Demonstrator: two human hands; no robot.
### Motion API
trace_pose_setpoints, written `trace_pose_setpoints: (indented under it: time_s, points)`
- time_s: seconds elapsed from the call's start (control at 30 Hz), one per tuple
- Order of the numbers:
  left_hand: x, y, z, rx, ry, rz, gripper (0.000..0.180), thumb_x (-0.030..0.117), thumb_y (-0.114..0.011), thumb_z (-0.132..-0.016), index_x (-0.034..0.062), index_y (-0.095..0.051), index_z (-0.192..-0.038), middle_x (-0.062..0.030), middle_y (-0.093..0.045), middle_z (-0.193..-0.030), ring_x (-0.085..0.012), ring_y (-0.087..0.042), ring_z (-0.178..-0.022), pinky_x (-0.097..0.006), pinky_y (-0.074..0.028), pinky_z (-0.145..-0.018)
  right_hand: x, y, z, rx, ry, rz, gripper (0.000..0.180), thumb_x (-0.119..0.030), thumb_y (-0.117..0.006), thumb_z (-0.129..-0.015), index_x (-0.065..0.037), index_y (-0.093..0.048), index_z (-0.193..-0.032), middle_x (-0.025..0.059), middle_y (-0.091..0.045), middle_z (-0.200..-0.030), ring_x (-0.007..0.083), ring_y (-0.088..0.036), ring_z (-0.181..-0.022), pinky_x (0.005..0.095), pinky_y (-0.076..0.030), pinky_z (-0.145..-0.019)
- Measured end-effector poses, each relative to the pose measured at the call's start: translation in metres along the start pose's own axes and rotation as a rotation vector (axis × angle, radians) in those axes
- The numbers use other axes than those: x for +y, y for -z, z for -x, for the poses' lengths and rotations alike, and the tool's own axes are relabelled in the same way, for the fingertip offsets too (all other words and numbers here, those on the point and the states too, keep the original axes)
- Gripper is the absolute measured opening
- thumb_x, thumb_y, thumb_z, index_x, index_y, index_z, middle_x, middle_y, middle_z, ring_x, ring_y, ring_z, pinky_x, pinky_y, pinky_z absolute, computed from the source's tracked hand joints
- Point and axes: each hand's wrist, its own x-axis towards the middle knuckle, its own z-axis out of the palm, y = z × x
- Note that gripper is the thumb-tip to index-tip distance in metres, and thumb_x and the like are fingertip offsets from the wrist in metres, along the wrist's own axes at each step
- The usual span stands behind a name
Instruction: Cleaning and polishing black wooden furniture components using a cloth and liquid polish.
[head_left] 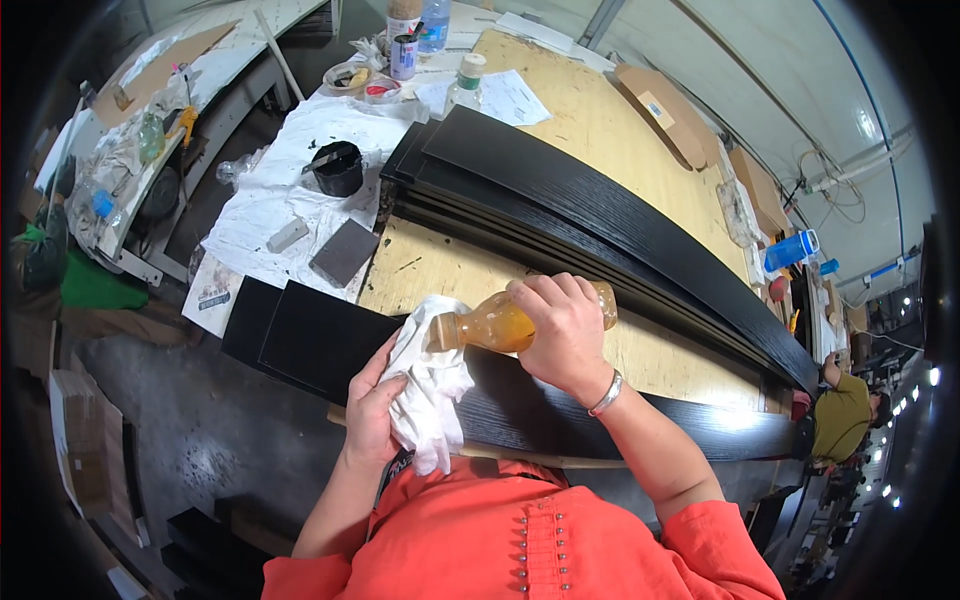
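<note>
My right hand (562,335) is wrapped round a plastic bottle (495,325) with amber liquid inside. The bottle lies on its side in the air, its neck against a white cloth (430,395). Bunched in my left hand (375,400), the cloth hangs down toward my red shirt. Whether liquid is coming out is hidden by the cloth. Beneath both hands runs a long black wood-grain board (590,415) along the table's near edge. A stack of similar black boards (560,200) lies farther back.
On white paper (270,190) at the left are a black pot (338,170), a dark sanding block (345,252) and a small grey block (287,236). A capped clear bottle (466,85) stands behind the stack. Another person (840,415) is at the far right.
</note>
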Motion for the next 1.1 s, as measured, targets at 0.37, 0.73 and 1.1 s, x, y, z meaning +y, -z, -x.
trace_pose_setpoints:
  time_s: [0.37, 0.73, 1.1]
  points:
    - [0.064, 0.021, 0.026, 0.138, -0.234, -0.176, 0.062, -0.003, -0.048, -0.081, -0.0121, -0.044, -0.142, -0.0258, -0.059, -0.134, -0.0311, -0.062, -0.121, -0.04, -0.049, -0.106, 0.011, -0.039, -0.011, -0.044, -0.418, -0.968, 0.081, -0.002, -0.083, -0.051, -0.005, -0.056, -0.127, 0.0122, -0.062, -0.115, 0.0286, -0.061, -0.114, 0.036, -0.045, -0.106]
    - [-0.025, -0.018, 0.013, -0.419, -0.685, -1.914, 0.048, 0.006, -0.061, -0.078, -0.0012, -0.061, -0.125, -0.0182, -0.058, -0.132, -0.0372, -0.05, -0.129, -0.054, -0.036, -0.11, 0.023, -0.126, -0.041, -0.001, -0.479, -1.329, 0.086, 0.002, -0.086, -0.06, -0.004, -0.048, -0.136, 0.0057, -0.06, -0.126, 0.0189, -0.055, -0.123, 0.0339, -0.041, -0.109]
    - [0.108, 0.089, 0.045, 0.678, -0.586, -1.961, 0.035, -0.005, -0.053, -0.092, -0.0008, -0.065, -0.124, -0.0209, -0.066, -0.125, -0.0351, -0.064, -0.114, -0.04, -0.05, -0.099, -0.001, -0.039, 0.059, -0.526, -0.335, -0.481, 0.051, -0.03, -0.071, -0.089, 0.0, -0.06, -0.128, 0.0261, -0.066, -0.115, 0.0405, -0.063, -0.109, 0.0437, -0.05, -0.096]
